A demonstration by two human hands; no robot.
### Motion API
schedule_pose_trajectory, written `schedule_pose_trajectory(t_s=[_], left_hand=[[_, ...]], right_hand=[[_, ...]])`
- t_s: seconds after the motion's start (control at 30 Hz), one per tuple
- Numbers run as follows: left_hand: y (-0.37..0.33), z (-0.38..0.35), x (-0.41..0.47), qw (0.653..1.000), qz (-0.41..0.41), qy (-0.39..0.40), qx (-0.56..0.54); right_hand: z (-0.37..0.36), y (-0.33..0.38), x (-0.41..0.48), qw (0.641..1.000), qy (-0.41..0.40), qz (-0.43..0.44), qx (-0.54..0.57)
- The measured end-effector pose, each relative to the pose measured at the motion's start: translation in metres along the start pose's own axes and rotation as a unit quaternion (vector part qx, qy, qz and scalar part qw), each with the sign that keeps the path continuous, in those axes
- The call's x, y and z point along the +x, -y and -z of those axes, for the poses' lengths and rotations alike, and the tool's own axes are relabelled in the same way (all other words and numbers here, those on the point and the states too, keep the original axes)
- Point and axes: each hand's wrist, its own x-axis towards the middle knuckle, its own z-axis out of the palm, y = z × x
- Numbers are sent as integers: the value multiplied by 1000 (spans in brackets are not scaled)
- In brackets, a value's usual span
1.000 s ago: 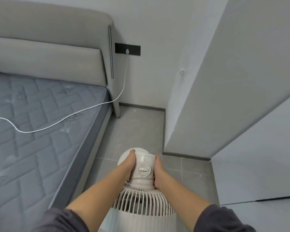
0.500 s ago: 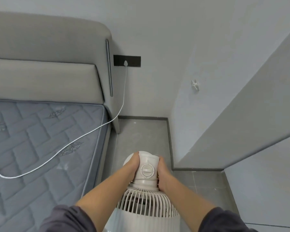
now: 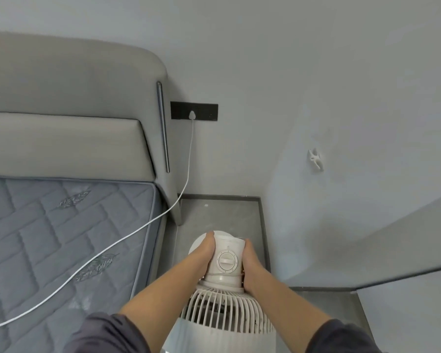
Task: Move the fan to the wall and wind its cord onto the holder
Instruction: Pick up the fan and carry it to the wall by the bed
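The bed fills the left side, its headboard against the far wall. A narrow strip of floor runs between the bed and the right wall, ending in the far corner.

The fan is near me on that strip, well short of the far wall. My left hand and right hand clasp its round motor housing from either side. The fingers wrap round the back of the housing where I cannot see them. I judge this two-sided grip is there to keep the tall fan upright while it is carried.

The white cord hangs from a plug in the black socket strip on the far wall, beside the headboard. It drapes loosely across the mattress and leaves the frame at the near left. I take it for the fan's cord, though its fan end is not visible. It is still unwound.

The small white holder is fixed on the right wall, well apart from the socket. The bed's corner leg narrows the far end of the gap, so I would watch the fan's base there, and the slack cord could snag on the mattress.
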Motion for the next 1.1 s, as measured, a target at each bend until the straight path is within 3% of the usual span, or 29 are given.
schedule_pose_trajectory(t_s=[0.27,0.5,1.1], left_hand=[[-78,-31,99,999,45,-20,10],[-149,-55,80,999,36,-8,8],[-271,-103,204,994,64,16,87]], right_hand=[[-17,97,60,1000,-5,-19,-14],[-23,151,90,999,-23,-35,-3],[-55,253,193,982,-82,-72,153]])
